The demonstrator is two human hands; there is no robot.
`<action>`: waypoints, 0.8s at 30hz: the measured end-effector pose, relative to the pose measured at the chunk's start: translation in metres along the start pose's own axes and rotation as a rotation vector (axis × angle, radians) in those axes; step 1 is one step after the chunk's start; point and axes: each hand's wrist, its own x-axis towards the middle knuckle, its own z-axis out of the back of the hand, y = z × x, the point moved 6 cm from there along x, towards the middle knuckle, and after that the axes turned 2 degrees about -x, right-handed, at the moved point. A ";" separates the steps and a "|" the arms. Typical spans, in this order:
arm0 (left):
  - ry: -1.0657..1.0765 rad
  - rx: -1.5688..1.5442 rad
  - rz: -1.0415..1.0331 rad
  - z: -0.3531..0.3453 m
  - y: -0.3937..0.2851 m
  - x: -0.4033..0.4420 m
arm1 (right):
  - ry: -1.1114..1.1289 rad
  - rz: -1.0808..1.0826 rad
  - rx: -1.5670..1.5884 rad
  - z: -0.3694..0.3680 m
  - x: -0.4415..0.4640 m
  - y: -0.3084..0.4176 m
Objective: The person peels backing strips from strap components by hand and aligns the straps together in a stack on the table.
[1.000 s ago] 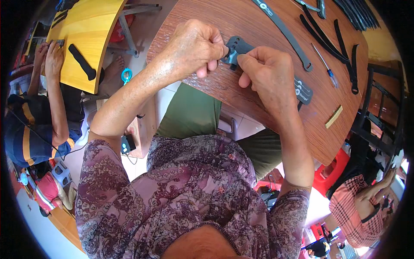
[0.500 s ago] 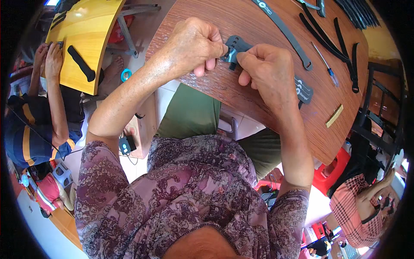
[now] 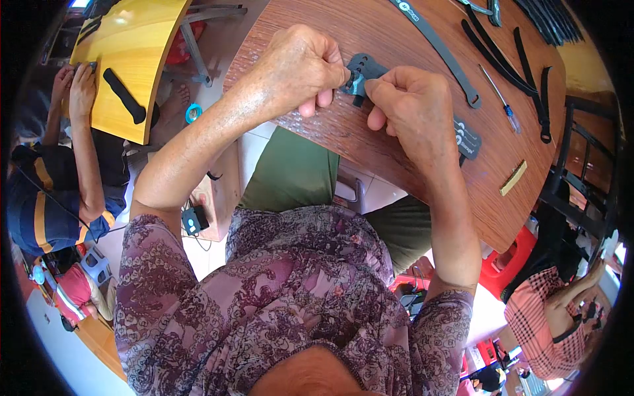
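My left hand (image 3: pixel 316 71) and my right hand (image 3: pixel 411 100) are raised over the near edge of the brown table (image 3: pixel 317 135), each closed in a pinch. Between their fingertips is a small dark piece with a shiny bluish surface (image 3: pixel 357 85); its exact kind is too small to make out. Just behind it lies a flat dark piece with holes (image 3: pixel 365 65). Part of a dark card with white printing (image 3: pixel 468 140) shows beyond my right wrist. A long grey strap with white lettering (image 3: pixel 437 50) runs across the table farther off.
To the right lie a screwdriver (image 3: pixel 506 107), black straps (image 3: pixel 495 59) and a short yellow strip (image 3: pixel 513 178). A bundle of dark strips (image 3: pixel 545 20) is at the far corner. On the left, another person's hands (image 3: pixel 80 86) work at a yellow table (image 3: pixel 135 39) with a black strap (image 3: pixel 123 96).
Both hands stay nearly in place, still pinching. The shiny piece between the fingertips has turned slightly and shows a narrower bright surface.
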 end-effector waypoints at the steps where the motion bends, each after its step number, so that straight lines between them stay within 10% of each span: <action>1: -0.001 0.003 -0.003 0.000 0.000 0.000 | -0.001 -0.007 0.005 0.000 0.001 0.000; 24: -0.022 -0.012 0.004 0.004 -0.004 -0.005 | 0.061 -0.002 0.063 0.002 0.006 -0.005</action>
